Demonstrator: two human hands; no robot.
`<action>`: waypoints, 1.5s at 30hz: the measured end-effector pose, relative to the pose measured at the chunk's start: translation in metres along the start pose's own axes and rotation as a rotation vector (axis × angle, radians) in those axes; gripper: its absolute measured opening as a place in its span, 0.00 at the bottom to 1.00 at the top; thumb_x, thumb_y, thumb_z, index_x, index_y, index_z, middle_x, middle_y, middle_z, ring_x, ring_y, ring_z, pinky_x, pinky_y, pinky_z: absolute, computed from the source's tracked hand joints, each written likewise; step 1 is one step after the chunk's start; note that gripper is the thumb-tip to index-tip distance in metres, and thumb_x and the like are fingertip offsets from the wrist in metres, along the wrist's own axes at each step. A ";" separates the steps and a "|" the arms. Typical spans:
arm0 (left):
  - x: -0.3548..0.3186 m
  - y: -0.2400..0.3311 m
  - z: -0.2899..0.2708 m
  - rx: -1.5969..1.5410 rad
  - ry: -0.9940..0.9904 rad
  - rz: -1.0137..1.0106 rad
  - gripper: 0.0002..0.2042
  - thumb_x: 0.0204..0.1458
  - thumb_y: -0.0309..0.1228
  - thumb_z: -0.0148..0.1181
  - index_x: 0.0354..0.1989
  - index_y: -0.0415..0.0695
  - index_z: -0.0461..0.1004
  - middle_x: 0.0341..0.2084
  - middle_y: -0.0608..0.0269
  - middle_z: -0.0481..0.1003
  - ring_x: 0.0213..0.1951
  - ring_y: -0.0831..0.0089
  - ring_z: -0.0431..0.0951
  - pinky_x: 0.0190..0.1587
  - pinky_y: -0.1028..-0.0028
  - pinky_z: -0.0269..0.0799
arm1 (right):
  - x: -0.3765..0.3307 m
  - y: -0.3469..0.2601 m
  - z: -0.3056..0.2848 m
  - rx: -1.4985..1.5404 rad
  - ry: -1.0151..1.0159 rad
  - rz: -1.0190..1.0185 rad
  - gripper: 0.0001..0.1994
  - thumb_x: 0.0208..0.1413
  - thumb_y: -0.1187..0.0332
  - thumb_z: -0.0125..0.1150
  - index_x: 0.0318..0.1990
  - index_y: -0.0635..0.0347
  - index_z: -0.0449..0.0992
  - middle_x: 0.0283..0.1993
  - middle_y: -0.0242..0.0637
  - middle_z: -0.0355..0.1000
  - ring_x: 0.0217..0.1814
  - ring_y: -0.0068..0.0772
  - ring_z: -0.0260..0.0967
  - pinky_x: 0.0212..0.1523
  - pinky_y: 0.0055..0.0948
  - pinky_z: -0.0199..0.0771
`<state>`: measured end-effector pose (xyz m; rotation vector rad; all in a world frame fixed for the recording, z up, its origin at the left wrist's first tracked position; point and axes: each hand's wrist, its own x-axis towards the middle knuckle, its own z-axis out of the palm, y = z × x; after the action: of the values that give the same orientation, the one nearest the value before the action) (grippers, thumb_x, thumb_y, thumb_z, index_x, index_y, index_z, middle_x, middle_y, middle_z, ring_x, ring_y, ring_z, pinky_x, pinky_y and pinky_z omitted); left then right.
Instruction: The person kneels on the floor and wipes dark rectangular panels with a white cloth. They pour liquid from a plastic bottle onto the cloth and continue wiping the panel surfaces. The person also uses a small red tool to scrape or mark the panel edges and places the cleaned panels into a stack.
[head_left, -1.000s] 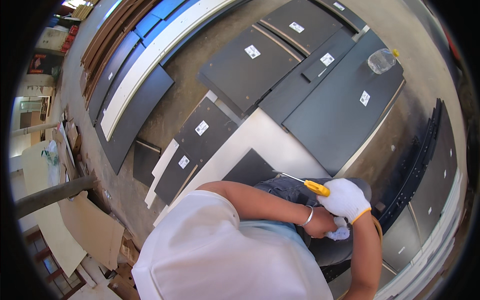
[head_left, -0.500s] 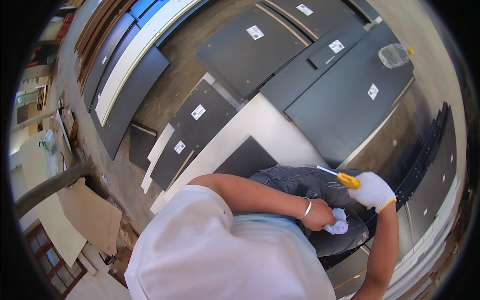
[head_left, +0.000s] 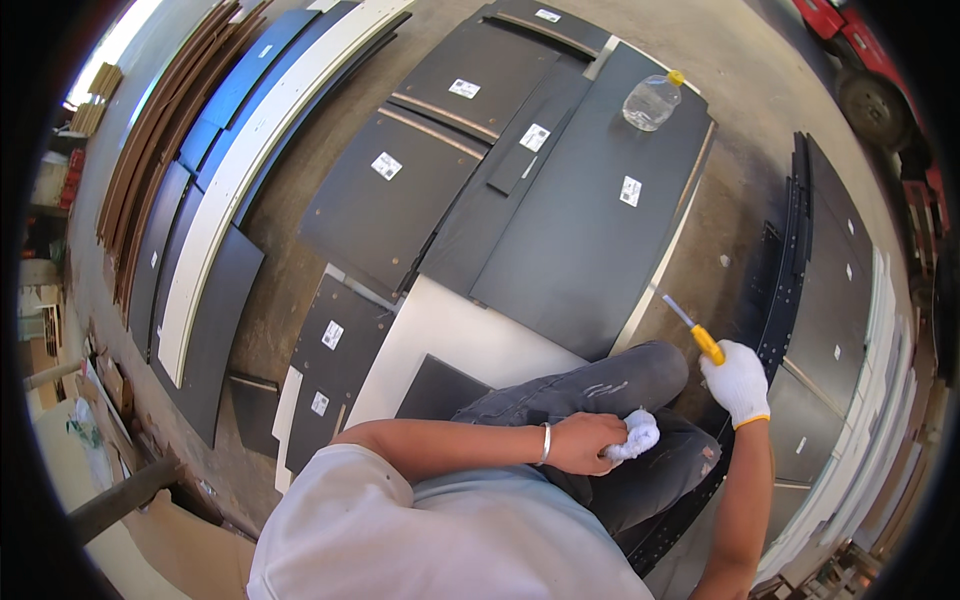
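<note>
My left hand (head_left: 583,442) is bare and closed around a bunched white cloth glove (head_left: 636,437), held over my lap. A silver bangle (head_left: 546,443) circles that wrist. Out to the right, my right hand (head_left: 737,383) wears a white knitted glove with a yellow cuff edge. Its fingers wrap the yellow handle of a screwdriver (head_left: 709,345), whose thin shaft points up and to the left. My knees in dark grey jeans (head_left: 600,385) are bent beneath both hands. The screwdriver's tip is above the floor, touching nothing that I can see.
Dark flat panels (head_left: 570,230) with white labels lie ahead, a clear plastic bottle (head_left: 651,103) with a yellow cap on one. Stacked long boards (head_left: 240,190) line the left. More dark panels (head_left: 825,260) run along the right. A red vehicle (head_left: 868,45) stands far right.
My view has shifted to the right, bringing the red vehicle in. The right hand has raised the screwdriver to a steeper angle. My left hand still grips the bunched glove.
</note>
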<state>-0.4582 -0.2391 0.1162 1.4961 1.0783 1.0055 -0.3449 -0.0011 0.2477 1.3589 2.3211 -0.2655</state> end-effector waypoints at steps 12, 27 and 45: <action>0.005 0.001 -0.034 -0.096 0.111 -0.035 0.14 0.49 0.28 0.64 0.45 0.39 0.78 0.47 0.50 0.76 0.53 0.48 0.76 0.57 0.57 0.74 | -0.020 0.002 0.012 0.474 -0.137 -0.070 0.17 0.55 0.60 0.71 0.44 0.64 0.84 0.37 0.56 0.81 0.41 0.60 0.79 0.46 0.43 0.78; -0.003 -0.005 -0.055 -0.056 0.109 -0.088 0.17 0.52 0.29 0.63 0.50 0.40 0.78 0.49 0.49 0.77 0.53 0.48 0.77 0.57 0.58 0.74 | -0.075 0.109 0.033 0.428 -0.012 0.286 0.13 0.53 0.64 0.69 0.38 0.67 0.83 0.23 0.48 0.76 0.25 0.44 0.77 0.31 0.39 0.74; 0.042 0.014 -0.041 -0.082 -0.104 0.018 0.19 0.55 0.27 0.66 0.56 0.39 0.77 0.55 0.47 0.76 0.57 0.46 0.76 0.63 0.57 0.71 | -0.170 0.143 0.098 0.517 0.377 0.595 0.16 0.55 0.60 0.72 0.39 0.66 0.82 0.35 0.56 0.79 0.41 0.62 0.78 0.41 0.48 0.76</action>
<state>-0.4842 -0.1898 0.1399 1.4777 0.9413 0.9626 -0.1233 -0.0989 0.2463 2.4625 2.0592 -0.4696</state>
